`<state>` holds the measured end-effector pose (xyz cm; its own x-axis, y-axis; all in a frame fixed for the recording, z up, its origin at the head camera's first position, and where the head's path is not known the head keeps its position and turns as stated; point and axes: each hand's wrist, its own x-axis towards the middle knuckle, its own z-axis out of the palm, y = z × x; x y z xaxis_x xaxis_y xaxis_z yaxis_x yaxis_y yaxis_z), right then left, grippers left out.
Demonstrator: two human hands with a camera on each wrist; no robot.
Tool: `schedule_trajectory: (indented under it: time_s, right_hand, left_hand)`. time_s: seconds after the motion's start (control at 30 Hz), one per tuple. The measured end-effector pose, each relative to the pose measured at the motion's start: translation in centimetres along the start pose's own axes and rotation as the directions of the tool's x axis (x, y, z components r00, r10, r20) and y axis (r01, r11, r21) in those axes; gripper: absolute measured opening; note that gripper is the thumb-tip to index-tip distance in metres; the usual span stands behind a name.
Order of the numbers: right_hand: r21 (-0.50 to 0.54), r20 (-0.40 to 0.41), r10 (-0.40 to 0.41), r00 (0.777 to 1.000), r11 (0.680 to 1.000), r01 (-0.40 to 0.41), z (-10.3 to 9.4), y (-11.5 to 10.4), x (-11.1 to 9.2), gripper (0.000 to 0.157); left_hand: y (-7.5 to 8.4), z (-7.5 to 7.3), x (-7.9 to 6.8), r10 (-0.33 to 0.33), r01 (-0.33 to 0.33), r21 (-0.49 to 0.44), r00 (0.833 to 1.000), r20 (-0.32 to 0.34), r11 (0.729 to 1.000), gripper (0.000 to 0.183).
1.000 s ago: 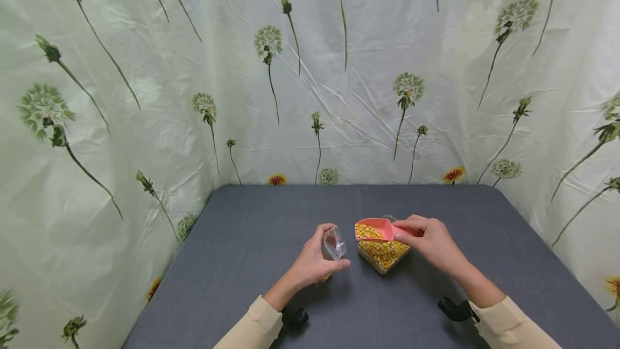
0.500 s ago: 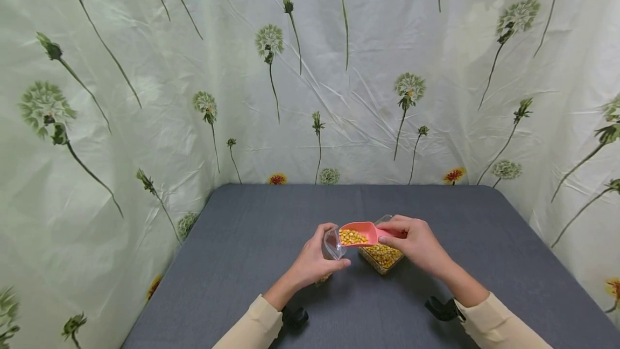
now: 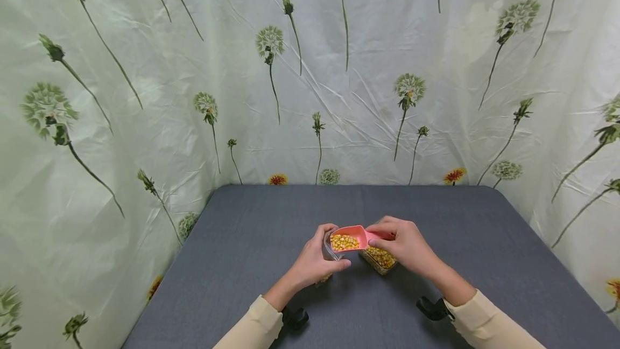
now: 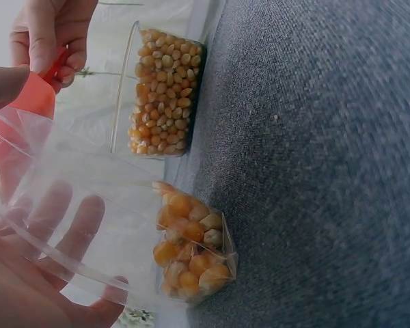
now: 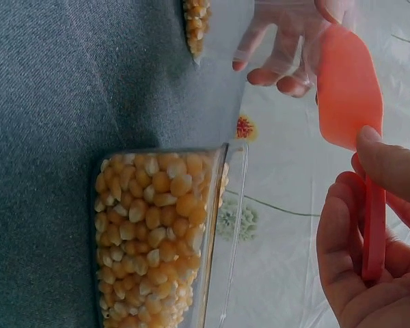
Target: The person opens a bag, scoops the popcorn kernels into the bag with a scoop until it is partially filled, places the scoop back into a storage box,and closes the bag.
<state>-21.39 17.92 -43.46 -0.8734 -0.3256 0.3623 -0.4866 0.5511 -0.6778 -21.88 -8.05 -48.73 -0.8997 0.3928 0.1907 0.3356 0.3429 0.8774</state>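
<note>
My left hand (image 3: 312, 260) holds a clear plastic bag (image 4: 126, 215) upright, fingers and thumb spread around its open mouth. Corn kernels (image 4: 191, 253) fill the bag's bottom, which stands close to the table. With my right hand (image 3: 407, 241) I grip the handle of a pink scoop (image 5: 348, 89). Corn kernels (image 3: 344, 242) lie in the scoop's bowl. The front of the scoop is inside the bag's mouth, held roughly level. Below and beside my right hand stands a clear square container (image 5: 216, 232) with many corn kernels, partly hidden by that hand in the head view.
The dark grey table (image 3: 271, 214) extends around the bag and container. A pale curtain (image 3: 368, 123) with printed dandelions hangs behind and along the sides. Black straps (image 3: 431, 308) sit at both wrists.
My right hand has moved left, carrying the full scoop from above the container into the bag's mouth. My left hand and the bag have stayed in place.
</note>
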Motion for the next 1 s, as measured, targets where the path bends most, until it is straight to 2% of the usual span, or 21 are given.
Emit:
schedule_trajectory:
  time_s: [0.27, 0.37, 0.43, 0.5, 0.63, 0.83, 1.0]
  right_hand:
    - [-0.083, -0.022, -0.084, 0.996, 0.993, 0.082, 0.8, -0.7, 0.3, 0.027]
    - [-0.137, -0.03, -0.145, 0.989, 0.981, 0.139, 0.9, -1.2, 0.4, 0.028]
    - [-0.194, -0.037, -0.208, 0.978, 0.961, 0.197, 0.9, -1.5, 0.4, 0.029]
    - [-0.243, -0.039, -0.288, 0.957, 0.931, 0.271, 1.0, -1.8, 0.4, 0.031]
    - [-0.324, -0.042, -0.431, 0.902, 0.859, 0.395, 1.3, -2.2, 0.5, 0.033]
    - [-0.415, -0.014, -0.538, 0.843, 0.77, 0.484, 1.5, -3.0, 0.8, 0.033]
    - [-0.521, 0.06, -0.633, 0.772, 0.64, 0.565, 1.5, -3.9, 1.0, 0.032]
  left_hand:
    - [0.1, 0.0, -0.1, 0.002, -0.002, -0.004, 1.0, 0.004, 1.0, 0.077]
    - [0.1, 0.0, -0.1, 0.001, -0.001, -0.01, 1.0, 0.001, 1.0, 0.076]
    - [0.1, 0.0, 0.0, 0.001, -0.001, -0.017, 1.0, -0.001, 1.0, 0.075]
    - [0.1, 0.0, 0.0, 0.006, -0.006, -0.023, 1.0, -0.002, 1.0, 0.075]
    - [-0.1, -0.1, -0.1, 0.02, -0.021, -0.03, 1.0, -0.008, 0.999, 0.075]
    - [-0.3, -0.1, -0.1, 0.029, -0.029, -0.024, 0.999, -0.031, 0.999, 0.075]
    - [-0.5, -0.2, 0.0, 0.045, -0.046, -0.025, 0.998, -0.046, 0.999, 0.075]
